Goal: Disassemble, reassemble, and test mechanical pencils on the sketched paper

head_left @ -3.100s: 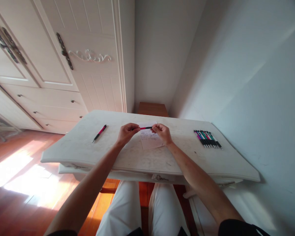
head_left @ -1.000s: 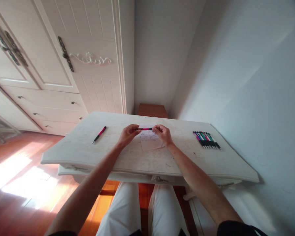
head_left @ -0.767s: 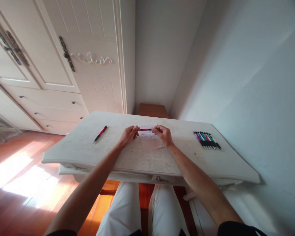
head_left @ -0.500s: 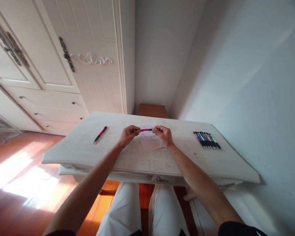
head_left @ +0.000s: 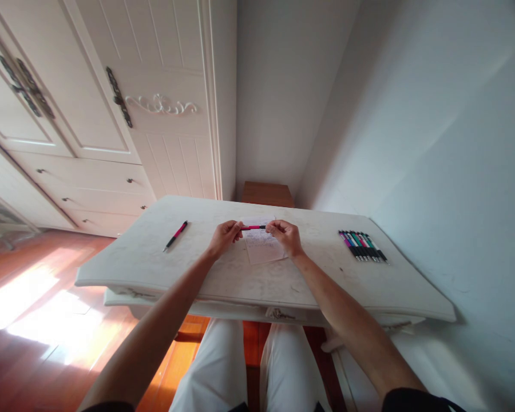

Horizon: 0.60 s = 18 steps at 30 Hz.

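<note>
A red and black pen (head_left: 254, 228) lies level between my hands, above a sheet of paper with handwriting (head_left: 264, 249). My left hand (head_left: 226, 237) pinches one end of it. At the other end, the fingers of my right hand (head_left: 285, 236) are closed round the black part, and its tip is hidden by them. Another red and black pen (head_left: 175, 236) rests on the table to the left, apart from my hands. Off to the right, several pens in different colours (head_left: 362, 246) lie side by side in a row.
The white table (head_left: 249, 283) has a shaped front edge over my knees. A white wardrobe (head_left: 171, 74) stands behind it at the left, and a wall (head_left: 463, 189) runs along the right. A brown wooden box-like piece (head_left: 267, 193) shows beyond the far edge.
My left hand's fingers have shifted slightly on the red pen's end. My right hand keeps its hold, and the loose pens have not moved on the table.
</note>
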Each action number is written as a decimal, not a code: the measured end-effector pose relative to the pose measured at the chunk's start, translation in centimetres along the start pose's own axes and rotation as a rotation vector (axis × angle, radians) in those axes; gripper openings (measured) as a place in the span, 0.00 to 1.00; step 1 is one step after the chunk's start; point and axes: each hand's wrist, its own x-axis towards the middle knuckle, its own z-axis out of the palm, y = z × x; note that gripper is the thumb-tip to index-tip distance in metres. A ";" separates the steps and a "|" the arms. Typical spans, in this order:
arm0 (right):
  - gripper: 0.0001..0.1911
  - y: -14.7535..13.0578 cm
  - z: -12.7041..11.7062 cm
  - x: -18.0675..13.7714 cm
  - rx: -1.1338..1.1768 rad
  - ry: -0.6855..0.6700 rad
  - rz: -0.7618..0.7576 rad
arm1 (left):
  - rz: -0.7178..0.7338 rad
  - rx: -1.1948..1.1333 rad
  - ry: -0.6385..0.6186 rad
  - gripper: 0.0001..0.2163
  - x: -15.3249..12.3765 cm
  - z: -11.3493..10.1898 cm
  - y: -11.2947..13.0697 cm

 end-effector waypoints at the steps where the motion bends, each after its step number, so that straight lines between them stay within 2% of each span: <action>1: 0.15 0.0 0.0 0.0 -0.005 -0.001 -0.002 | 0.012 -0.001 0.010 0.20 0.0 0.0 0.0; 5: 0.15 0.0 -0.1 0.0 -0.024 0.015 -0.003 | 0.047 -0.010 0.041 0.18 -0.1 0.0 0.3; 9: 0.14 -0.3 -0.1 0.1 -0.041 0.031 0.000 | 0.066 -0.055 0.066 0.24 -0.1 0.1 0.5; 11: 0.14 -0.3 -0.1 0.0 -0.036 0.023 -0.005 | 0.031 -0.047 0.074 0.24 0.0 0.1 0.3; 14: 0.13 -0.2 0.0 0.0 -0.022 0.008 -0.010 | -0.024 0.013 0.027 0.24 0.0 0.0 0.0; 18: 0.14 -0.1 -0.1 0.0 -0.032 0.006 -0.006 | 0.001 0.001 -0.021 0.22 0.1 0.0 -0.1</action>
